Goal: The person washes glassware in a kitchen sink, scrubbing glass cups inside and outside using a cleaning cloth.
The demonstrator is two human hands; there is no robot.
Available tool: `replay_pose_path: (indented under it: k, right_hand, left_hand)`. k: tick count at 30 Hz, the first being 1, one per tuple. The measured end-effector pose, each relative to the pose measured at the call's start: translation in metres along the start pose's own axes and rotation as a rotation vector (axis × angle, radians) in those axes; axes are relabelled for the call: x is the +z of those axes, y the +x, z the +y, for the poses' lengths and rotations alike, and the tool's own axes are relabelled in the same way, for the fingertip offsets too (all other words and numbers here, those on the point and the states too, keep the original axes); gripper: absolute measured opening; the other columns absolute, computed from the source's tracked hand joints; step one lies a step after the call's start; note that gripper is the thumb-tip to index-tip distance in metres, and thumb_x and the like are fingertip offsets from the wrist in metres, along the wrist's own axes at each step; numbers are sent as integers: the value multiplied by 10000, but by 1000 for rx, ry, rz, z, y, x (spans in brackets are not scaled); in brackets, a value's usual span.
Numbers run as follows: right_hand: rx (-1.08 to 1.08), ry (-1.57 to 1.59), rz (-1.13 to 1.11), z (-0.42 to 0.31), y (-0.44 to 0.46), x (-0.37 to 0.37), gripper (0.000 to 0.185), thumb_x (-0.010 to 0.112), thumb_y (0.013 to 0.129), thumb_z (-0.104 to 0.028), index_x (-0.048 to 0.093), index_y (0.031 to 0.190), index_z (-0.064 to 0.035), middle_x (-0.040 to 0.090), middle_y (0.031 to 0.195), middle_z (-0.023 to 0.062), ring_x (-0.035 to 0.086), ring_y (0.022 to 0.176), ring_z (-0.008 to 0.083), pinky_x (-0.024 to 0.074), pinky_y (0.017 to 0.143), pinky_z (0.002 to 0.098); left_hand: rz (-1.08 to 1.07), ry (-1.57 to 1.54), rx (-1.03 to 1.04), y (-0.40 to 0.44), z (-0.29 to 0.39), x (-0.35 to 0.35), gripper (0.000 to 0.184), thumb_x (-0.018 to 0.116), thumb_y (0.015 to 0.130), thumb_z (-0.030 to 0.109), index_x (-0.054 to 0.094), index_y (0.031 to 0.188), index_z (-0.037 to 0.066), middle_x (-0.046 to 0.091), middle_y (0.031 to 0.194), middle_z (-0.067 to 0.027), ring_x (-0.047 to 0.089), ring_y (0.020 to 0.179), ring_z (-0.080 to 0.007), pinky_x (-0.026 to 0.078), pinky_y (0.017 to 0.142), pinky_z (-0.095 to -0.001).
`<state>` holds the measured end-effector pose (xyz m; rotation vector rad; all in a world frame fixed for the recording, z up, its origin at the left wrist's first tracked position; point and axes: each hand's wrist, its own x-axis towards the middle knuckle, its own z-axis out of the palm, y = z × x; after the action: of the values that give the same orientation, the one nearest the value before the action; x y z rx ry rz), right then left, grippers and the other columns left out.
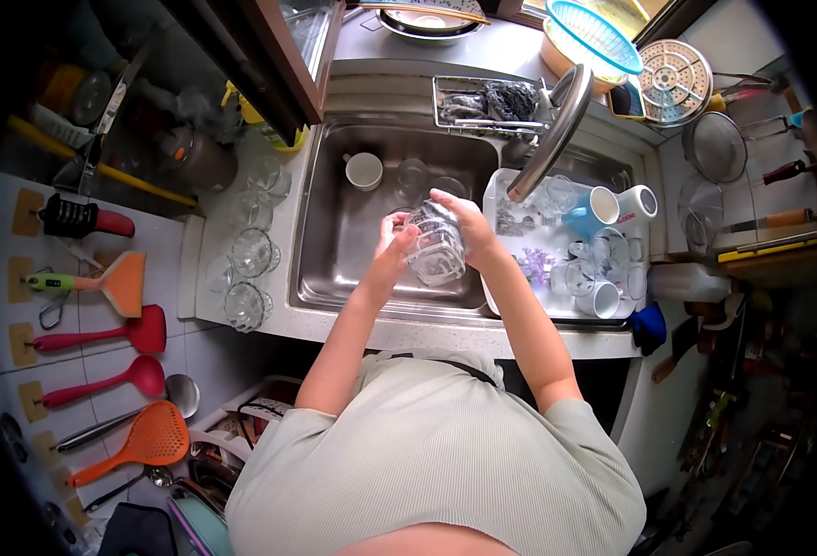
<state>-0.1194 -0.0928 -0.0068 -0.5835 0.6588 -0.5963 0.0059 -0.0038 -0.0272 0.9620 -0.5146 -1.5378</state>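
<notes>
Above the steel sink (334, 269) I hold a clear glass (438, 252) between both hands, tilted with one end toward me. My left hand (394, 255) is closed around its left side. My right hand (467, 228) grips the right side, thumb near the far end. Something greyish shows at the glass's far end; I cannot tell if it is foam or a pad. Behind my hands a white cup (364, 171) stands in the sink. Beside it are a clear glass (413, 173) and another glass partly hidden by my right hand.
A curved tap (554, 139) arches over the sink's right side. The white tray (510, 243) at right bears glasses, a blue mug (594, 209) and white cups. Several glass mugs (253, 251) line the left counter. A wire rack (492, 100) stands behind the sink.
</notes>
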Motion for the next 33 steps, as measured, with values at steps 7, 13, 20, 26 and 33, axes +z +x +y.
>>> replay_pose_path:
  k: [7, 13, 20, 26, 33]
  right_hand:
    - [223, -55, 25, 28, 14, -17, 261, 511, 847, -290, 581, 952, -61, 607, 716, 47, 584, 583, 125, 469, 551, 254]
    - [251, -27, 10, 32, 16, -37, 310, 458, 873, -334, 573, 895, -48, 607, 773, 53, 593, 645, 141, 480, 590, 269]
    - [-275, -491, -38, 6, -25, -11, 415, 374, 901, -304, 540, 1113, 12, 620, 963, 96, 591, 864, 164, 453, 794, 278]
    - [-937, -1655, 337, 21, -35, 33, 258, 521, 763, -100, 572, 1003, -20, 571, 947, 104, 536, 895, 260, 445, 755, 333]
    - [-302, -1525, -50, -11, -10, 25, 253, 422, 808, -144, 546, 956, 20, 593, 852, 166, 573, 691, 309, 462, 587, 386]
  left_hand:
    - [-291, 147, -250, 14, 15, -17, 272, 538, 849, 293, 563, 719, 54, 535, 628, 26, 485, 582, -45, 392, 582, -187]
    - [-170, 99, -279, 5, 18, 4, 375, 469, 885, 340, 600, 722, 29, 553, 580, -14, 525, 561, -79, 419, 565, -211]
    - [100, 281, 50, -2, 11, 20, 389, 415, 911, 295, 616, 822, -25, 614, 700, -71, 572, 624, -112, 460, 583, -228]
    - [350, 426, 194, 1, 0, 28, 388, 367, 930, 246, 583, 749, -22, 564, 626, -5, 494, 554, -71, 398, 492, -243]
    - [269, 661, 404, -7, 3, 24, 374, 386, 920, 233, 551, 721, -37, 507, 574, 31, 451, 529, -63, 371, 481, -256]
